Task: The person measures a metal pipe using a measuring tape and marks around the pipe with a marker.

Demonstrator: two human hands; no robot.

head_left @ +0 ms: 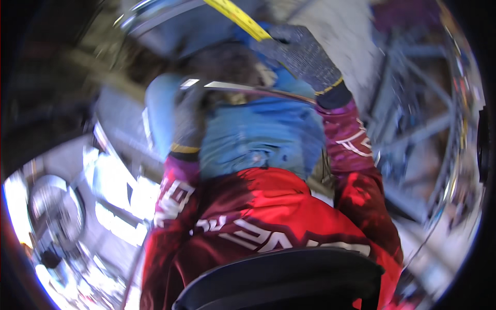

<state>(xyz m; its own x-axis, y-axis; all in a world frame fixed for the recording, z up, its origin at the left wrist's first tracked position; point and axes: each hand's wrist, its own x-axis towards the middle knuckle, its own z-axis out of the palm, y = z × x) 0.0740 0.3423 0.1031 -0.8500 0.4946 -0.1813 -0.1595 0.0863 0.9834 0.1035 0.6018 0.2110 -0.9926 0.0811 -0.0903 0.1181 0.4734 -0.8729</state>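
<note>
My right hand (305,57), in a grey knit glove with a dark cuff, is closed round the lower end of a yellow measuring tape (235,18). The tape runs up and left from my fingers, out past the top edge. My left hand (189,118), in a matching glove, is smeared by motion and appears closed at the left end of a thin, shiny metal strip (232,87). That strip stretches right across my lap, its right end close to my right wrist. Below both hands are my blue trousers (248,132).
A grey metal frame with crossing bars (418,119) stands at the right. On the left, a round wheel-like thing (57,209) sits beside brightly lit floor. A pale curved panel (170,26) is at the upper left. Much of the surroundings is blurred.
</note>
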